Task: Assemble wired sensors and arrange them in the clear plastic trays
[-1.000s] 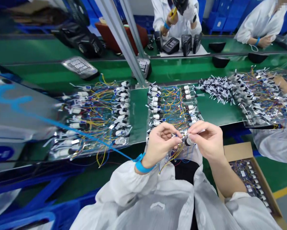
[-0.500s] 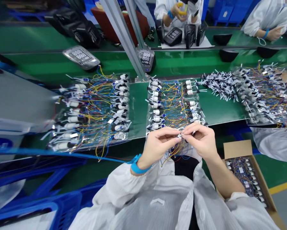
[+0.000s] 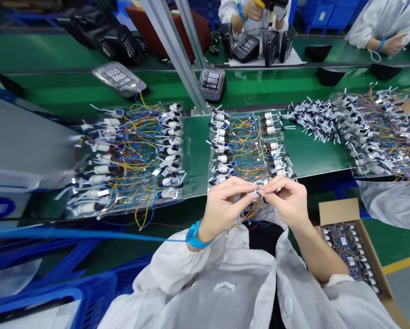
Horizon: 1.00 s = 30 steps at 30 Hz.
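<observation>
My left hand [image 3: 228, 204] and my right hand [image 3: 287, 199] meet above the front edge of the bench. The fingertips of both pinch a small silvery-white part [image 3: 258, 192] between them; its exact kind is too small to make out. Yellow and blue wires [image 3: 256, 211] hang below the fingers. Just beyond lies a clear plastic tray [image 3: 237, 157] with rows of small white cylindrical parts [image 3: 221, 139], black at one end and with white strips, joined to coloured wires.
A similar loaded tray [image 3: 136, 157] lies left, another [image 3: 372, 132] right, beside a pile of black-and-white strip pieces [image 3: 312, 119]. Two display units [image 3: 119, 78] stand behind, near a metal post [image 3: 173, 50]. A cardboard box [image 3: 340, 211] is at lower right. A blue cord runs from my left wristband [image 3: 195, 235].
My fingertips stay together, and more of the small silvery-white part shows between them. The view has shifted slightly. Across the bench, a co-worker's hands have moved.
</observation>
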Available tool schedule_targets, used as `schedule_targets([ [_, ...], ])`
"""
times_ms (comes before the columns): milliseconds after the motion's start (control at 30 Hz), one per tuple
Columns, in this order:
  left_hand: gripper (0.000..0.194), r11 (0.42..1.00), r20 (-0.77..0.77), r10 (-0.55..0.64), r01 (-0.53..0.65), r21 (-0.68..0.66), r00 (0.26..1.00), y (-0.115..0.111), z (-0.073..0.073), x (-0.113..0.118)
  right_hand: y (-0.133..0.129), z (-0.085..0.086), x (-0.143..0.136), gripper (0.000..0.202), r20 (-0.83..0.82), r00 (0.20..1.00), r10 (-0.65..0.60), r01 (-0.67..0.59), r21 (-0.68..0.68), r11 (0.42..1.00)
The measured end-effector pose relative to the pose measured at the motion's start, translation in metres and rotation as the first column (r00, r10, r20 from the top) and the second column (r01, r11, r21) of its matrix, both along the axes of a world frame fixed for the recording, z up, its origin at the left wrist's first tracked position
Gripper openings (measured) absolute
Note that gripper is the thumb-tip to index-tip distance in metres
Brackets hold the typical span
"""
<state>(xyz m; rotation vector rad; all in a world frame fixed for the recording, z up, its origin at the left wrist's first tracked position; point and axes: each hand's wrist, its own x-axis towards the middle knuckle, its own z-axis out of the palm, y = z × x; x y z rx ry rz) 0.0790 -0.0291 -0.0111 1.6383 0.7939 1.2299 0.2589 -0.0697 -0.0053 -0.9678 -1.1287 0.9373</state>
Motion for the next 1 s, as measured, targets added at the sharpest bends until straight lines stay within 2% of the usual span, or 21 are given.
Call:
schedule_targets([
  [133, 0.028, 0.985, -0.076, -0.006, 0.019, 0.174, 0.997, 0.001, 0.005, -0.002, -0.002, -0.004, 0.003, 0.012, 0.078, 0.997, -0.019, 0.018, 0.006, 1.000],
  [233, 0.025, 0.967, -0.140, -0.006, 0.042, 0.251, 0.990, 0.003, 0.012, -0.002, -0.003, -0.006, 0.006, 0.010, 0.158, 0.987, -0.031, 0.028, 0.018, 0.999],
  [467, 0.027, 0.939, -0.137, -0.081, 0.122, 0.321, 0.987, 0.011, 0.015, 0.002, -0.003, 0.001, 0.018, 0.010, 0.197, 0.980, 0.011, -0.017, 0.029, 0.999],
  [633, 0.027, 0.927, -0.150, -0.064, 0.115, 0.357, 0.987, 0.016, 0.018, 0.006, 0.002, 0.008, 0.025, 0.012, 0.135, 0.991, -0.007, 0.001, 0.045, 0.999],
  [867, 0.032, 0.920, -0.171, -0.082, 0.140, 0.365, 0.982, 0.018, 0.016, 0.010, 0.008, 0.002, 0.027, 0.011, 0.151, 0.988, -0.018, 0.009, 0.063, 0.998],
  [1000, 0.025, 0.917, -0.174, -0.103, 0.161, 0.365, 0.979, 0.023, 0.019, 0.017, 0.011, 0.003, 0.034, 0.011, 0.156, 0.988, 0.018, -0.029, 0.064, 0.998],
])
